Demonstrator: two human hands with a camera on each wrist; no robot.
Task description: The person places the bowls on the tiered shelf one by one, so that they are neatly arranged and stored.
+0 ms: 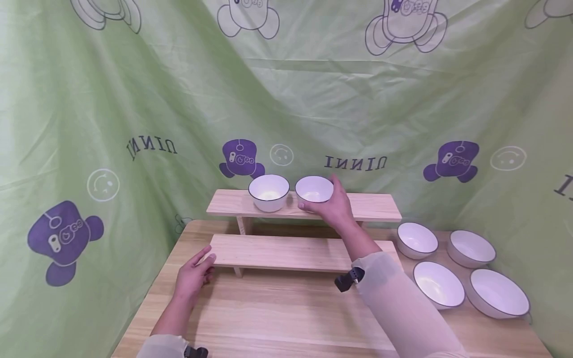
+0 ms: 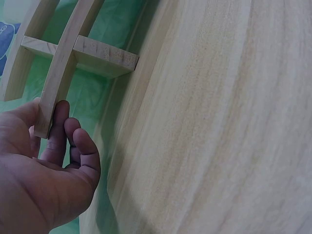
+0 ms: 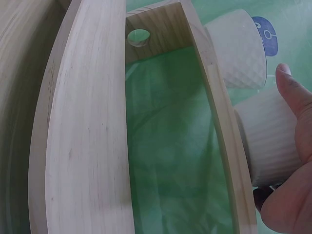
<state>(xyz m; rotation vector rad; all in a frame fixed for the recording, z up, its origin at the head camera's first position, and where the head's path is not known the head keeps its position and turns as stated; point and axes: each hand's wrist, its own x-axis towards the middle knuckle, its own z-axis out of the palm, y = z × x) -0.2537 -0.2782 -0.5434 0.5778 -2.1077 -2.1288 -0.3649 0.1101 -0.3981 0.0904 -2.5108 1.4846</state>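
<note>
A two-tier wooden shelf [image 1: 286, 252] stands on the table. On its upper board, my right hand [image 1: 336, 209] grips a white, dark-rimmed bowl [image 1: 314, 189], thumb at the near side and fingers around the right. The right wrist view shows this bowl [image 3: 268, 136] with its base at the upper board and the thumb along its ribbed wall. Just left of it sits another white bowl [image 1: 269, 193], its wall textured. My left hand [image 1: 192, 278] pinches the left end of the lower board [image 2: 51, 97] between thumb and fingers.
Several more white bowls [image 1: 438, 284] stand on the table [image 1: 286, 318] to the right of the shelf, near my right sleeve. A green printed cloth [image 1: 295, 109] hangs behind the table and along both sides.
</note>
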